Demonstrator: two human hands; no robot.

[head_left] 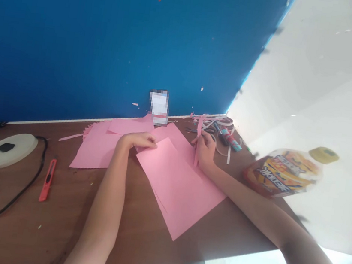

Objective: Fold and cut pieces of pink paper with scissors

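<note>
Pink paper sheets point(178, 184) lie overlapped at an angle on the brown table in front of me. My left hand point(141, 139) is closed at the far left edge of the upper sheet, fingertips curled at the paper. Between the thumb and fingers of my right hand point(205, 146) is a narrow pink paper strip point(200, 126), standing up past the hand and running down below it over the sheets' right side. More pink paper point(94, 149) lies left of my left hand, with a bunch of small folded pink pieces point(88, 131) at its edge.
A red box cutter point(47, 180) lies left, near a round white disc point(8, 151) and a black cable point(31, 186). A phone point(159, 107) leans on the blue wall. Paper strips point(219, 121) and a glue tube point(231, 139) lie far right; a yellow-capped bottle point(284, 172) stands right.
</note>
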